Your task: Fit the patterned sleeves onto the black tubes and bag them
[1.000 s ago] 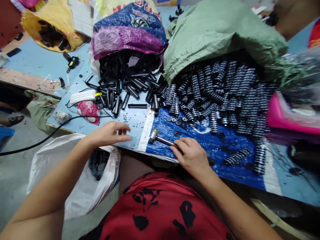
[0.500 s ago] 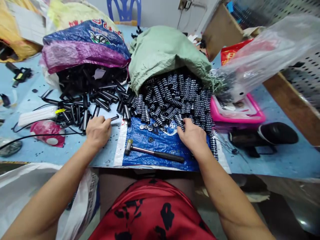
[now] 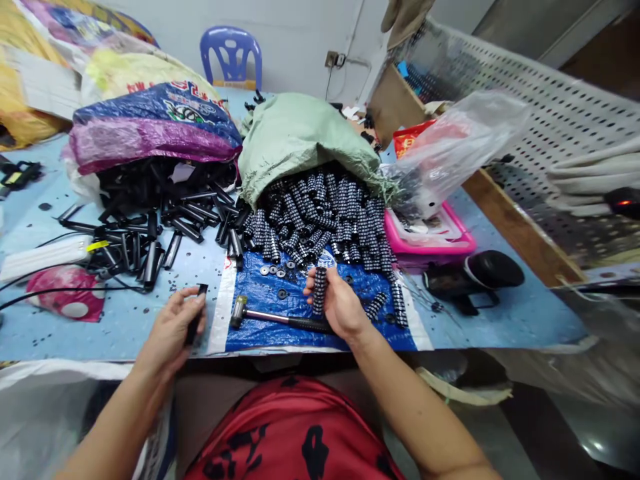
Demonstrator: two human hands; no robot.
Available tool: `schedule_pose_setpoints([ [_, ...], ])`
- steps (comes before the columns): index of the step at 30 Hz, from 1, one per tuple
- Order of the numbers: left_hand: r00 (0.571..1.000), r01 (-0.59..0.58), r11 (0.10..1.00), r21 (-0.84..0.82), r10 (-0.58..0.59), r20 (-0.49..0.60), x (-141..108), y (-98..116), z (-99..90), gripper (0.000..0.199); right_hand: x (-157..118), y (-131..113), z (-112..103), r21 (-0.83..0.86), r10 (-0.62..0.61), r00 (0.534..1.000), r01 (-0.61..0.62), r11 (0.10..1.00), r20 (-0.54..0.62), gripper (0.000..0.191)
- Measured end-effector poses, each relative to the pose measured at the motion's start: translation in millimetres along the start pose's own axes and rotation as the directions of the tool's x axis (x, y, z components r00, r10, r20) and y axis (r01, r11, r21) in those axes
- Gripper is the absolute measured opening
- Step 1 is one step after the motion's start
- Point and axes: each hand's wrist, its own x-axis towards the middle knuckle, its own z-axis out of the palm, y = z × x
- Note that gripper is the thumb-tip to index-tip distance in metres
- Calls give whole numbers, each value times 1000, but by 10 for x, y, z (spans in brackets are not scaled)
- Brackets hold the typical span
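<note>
My left hand (image 3: 175, 327) is closed round a black tube (image 3: 196, 319), held near the table's front edge. In my right hand (image 3: 341, 303) a ribbed black-and-white roller (image 3: 319, 291) stands nearly upright between thumb and fingers. Below it lies a hammer (image 3: 280, 318) on a blue plastic sheet (image 3: 255, 337); my right hand hides part of its handle end. A heap of similar rollers (image 3: 345, 213) spills from a green sack (image 3: 305, 133). Left of that, loose black tubes (image 3: 187, 230) spread out from a purple-and-blue bag (image 3: 155, 137). Several small washers (image 3: 280, 272) lie behind the hammer.
A pink tray (image 3: 430, 247) and a black mug (image 3: 475, 280) stand to the right, near a wooden board (image 3: 525, 230). A white power strip (image 3: 45, 259) with cables and a red cloth-like bundle (image 3: 65, 293) lie at left.
Both hands have drawn back from the heaps toward me. The left now has a black tube, the right has lifted a roller off the pile. The camera view has shifted.
</note>
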Motion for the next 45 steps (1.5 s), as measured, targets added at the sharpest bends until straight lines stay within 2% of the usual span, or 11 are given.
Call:
schedule_pose_setpoints([
  [6, 970, -35, 999, -29, 41, 239, -309, -185, 451, 46, -90, 35, 226, 25, -5, 1000, 4, 1000, 29, 55],
  [13, 931, -264, 960, 90, 230, 284, -445, -327, 970, 40, -271, 211, 501, 149, 24, 998, -16, 989, -51, 55],
  [17, 888, -325, 939, 115, 262, 378, -474, -342, 1091, 28, -308, 234, 441, -96, -146, 982, 158, 983, 123, 57],
  [19, 901, -267, 957, 116, 205, 383, -486, -314, 1022, 32, -316, 211, 292, -299, -328, 888, 424, 855, 321, 81],
  [22, 901, -182, 976, 122, 116, 417, -503, -274, 868, 39, -324, 167, 84, -467, -466, 633, 773, 430, 618, 122],
  [24, 893, -179, 976, 127, 108, 436, -514, -270, 805, 42, -334, 151, 27, -460, -474, 519, 853, 245, 711, 112],
  [26, 903, -185, 975, 119, 121, 412, -528, -279, 796, 46, -352, 148, 34, -459, -501, 483, 870, 182, 718, 103],
  [33, 928, -226, 974, 23, 208, 308, -601, -296, 900, 48, -462, 174, 168, -490, -582, 436, 869, 72, 687, 104],
  [38, 919, 86, 981, -174, -11, 394, -563, -255, 832, 45, -490, 214, 176, -534, -580, 423, 845, -25, 696, 97],
  [42, 862, 284, 948, -145, -186, 471, -500, -241, 746, 51, -496, 258, 166, -555, -532, 473, 832, 6, 702, 101],
  [45, 896, 161, 980, -120, -94, 433, -420, -299, 658, 48, -487, 340, 141, -623, -524, 542, 782, 28, 657, 108],
])
